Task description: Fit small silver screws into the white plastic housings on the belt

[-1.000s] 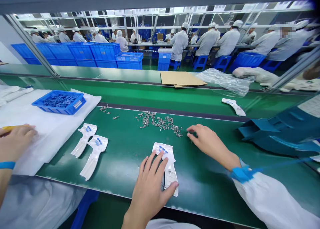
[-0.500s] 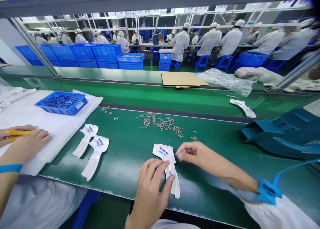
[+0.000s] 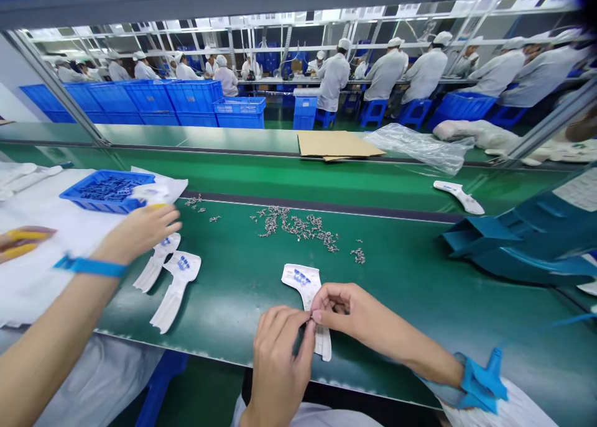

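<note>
Two hands met just in from the bench's [image 3: 233, 306] front edge, the left hand [image 3: 280, 355] and right hand [image 3: 342, 306] each with thumb and fingertips drawn together over a white shell [image 3: 310, 289]; what they pinched was too small to tell. The step seemed to be fine work at the shell's narrow arm, calling for steady fingertips. Leftward, another shell [image 3: 176, 290] limited room; rightward, bare surface lay open. Farther, metal bits [image 3: 301, 227] lay scattered toward the bench's far edge.

A factory floor: white-capped workers [image 3: 334, 76] in rows, blue crates [image 3: 196, 97], long green workbench [image 3: 237, 296].
</note>
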A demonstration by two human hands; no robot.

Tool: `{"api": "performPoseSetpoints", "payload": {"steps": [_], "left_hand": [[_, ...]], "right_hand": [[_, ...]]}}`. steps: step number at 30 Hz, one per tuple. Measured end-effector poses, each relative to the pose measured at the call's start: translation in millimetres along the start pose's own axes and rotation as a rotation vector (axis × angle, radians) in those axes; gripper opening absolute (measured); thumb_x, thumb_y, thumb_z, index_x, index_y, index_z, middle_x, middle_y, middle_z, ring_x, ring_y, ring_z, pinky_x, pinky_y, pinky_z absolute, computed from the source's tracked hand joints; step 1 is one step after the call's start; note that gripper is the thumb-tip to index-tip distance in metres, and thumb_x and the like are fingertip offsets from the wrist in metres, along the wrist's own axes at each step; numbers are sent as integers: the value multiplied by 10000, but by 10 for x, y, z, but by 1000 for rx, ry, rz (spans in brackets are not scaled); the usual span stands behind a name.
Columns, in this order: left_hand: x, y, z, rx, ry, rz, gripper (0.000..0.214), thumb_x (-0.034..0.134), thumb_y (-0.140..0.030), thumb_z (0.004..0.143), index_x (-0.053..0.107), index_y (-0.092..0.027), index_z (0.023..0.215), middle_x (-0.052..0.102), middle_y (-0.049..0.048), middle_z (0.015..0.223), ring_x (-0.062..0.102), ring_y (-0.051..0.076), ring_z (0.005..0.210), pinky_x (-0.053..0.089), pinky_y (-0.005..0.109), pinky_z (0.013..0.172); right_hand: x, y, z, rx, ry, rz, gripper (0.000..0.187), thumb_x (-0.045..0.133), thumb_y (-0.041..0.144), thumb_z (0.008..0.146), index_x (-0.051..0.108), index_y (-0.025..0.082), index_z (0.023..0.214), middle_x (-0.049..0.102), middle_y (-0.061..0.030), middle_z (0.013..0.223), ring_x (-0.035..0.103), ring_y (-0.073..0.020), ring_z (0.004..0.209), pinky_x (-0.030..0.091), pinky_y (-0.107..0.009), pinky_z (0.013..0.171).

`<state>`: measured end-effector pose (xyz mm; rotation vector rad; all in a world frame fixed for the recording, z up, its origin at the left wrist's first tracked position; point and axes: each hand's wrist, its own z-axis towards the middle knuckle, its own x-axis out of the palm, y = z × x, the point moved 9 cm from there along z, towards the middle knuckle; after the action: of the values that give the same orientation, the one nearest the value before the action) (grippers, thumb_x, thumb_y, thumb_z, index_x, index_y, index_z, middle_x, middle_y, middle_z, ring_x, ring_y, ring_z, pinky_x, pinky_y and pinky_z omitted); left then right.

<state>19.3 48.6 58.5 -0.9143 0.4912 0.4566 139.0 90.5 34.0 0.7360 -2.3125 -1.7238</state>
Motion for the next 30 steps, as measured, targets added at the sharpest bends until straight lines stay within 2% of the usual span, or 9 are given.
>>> {"api": "performPoseSetpoints", "payload": {"steps": [3, 6, 11, 14, 17, 19, 21, 24, 30], "left_hand": [[-25, -21, 11, -22, -30, 34, 127, 573, -88, 922, 592, -213, 920, 664, -1, 849, 593, 165, 812, 430, 307, 760], [-22, -26, 3, -36, -43, 80, 131, 572, -87, 912, 575, -207, 858, 644, -10, 798, 571, 168, 781, 404, 314, 741], [18, -32, -25, -40, -41, 163, 146, 569, -98, 903, 567, -197, 795, 612, -7, 737, 550, 183, 755, 386, 327, 717], [41, -75, -20, -10, -28, 163, 146, 564, -110, 920, 584, -200, 807, 616, -8, 724, 549, 179, 733, 394, 322, 696], [73, -62, -16, -5, 26, 141, 79, 592, -155, 928, 625, -209, 974, 682, 16, 860, 593, 202, 828, 444, 343, 748], [111, -24, -25, -2, 90, 156, 247, 623, -186, 913, 602, -201, 1158, 694, 63, 1087, 600, 253, 1026, 473, 393, 860], [172, 6, -46, 21, 173, 179, 402, 650, -212, 894, 550, -189, 1282, 640, 95, 1277, 540, 297, 1208, 469, 443, 957], [248, 35, -80, 44, 266, 195, 437, 665, -238, 881, 546, -193, 1298, 609, 96, 1353, 521, 309, 1269, 479, 476, 988], [286, 80, -91, -7, 298, 177, 403, 663, -243, 883, 575, -191, 1273, 603, 94, 1372, 538, 301, 1261, 489, 493, 1000]], "right_hand": [[-38, 153, -92, -95, -110, -295, 140, 581, 275, 919, 693, 227, 850, 680, 9, 839, 576, -162, 790, 404, -275, 710], [-16, 275, -165, -163, -173, -477, 117, 566, 227, 924, 677, 247, 895, 697, 9, 928, 597, -186, 905, 417, -298, 797], [19, 264, -180, -134, -155, -562, 118, 547, 221, 934, 652, 244, 887, 685, -4, 918, 595, -196, 907, 425, -303, 781], [-38, 192, -163, -80, -150, -562, 148, 526, 227, 934, 651, 237, 856, 667, -6, 882, 594, -192, 872, 421, -296, 763], [-95, 61, -124, -12, -106, -528, 167, 519, 257, 928, 652, 230, 831, 650, 2, 824, 582, -173, 778, 415, -274, 697], [-99, -36, -88, 20, -56, -503, 187, 514, 279, 927, 648, 220, 811, 629, 10, 759, 556, -158, 704, 399, -257, 630], [-100, -103, -52, 33, -33, -496, 198, 513, 301, 928, 645, 212, 810, 608, 16, 714, 533, -151, 663, 382, -250, 592], [-109, -129, -17, 35, -44, -518, 214, 509, 334, 935, 644, 207, 829, 608, 13, 708, 529, -152, 656, 373, -253, 583], [-139, -57, -29, 35, -57, -585, 202, 506, 312, 925, 641, 212, 814, 628, 0, 733, 553, -165, 685, 386, -264, 612]]}}
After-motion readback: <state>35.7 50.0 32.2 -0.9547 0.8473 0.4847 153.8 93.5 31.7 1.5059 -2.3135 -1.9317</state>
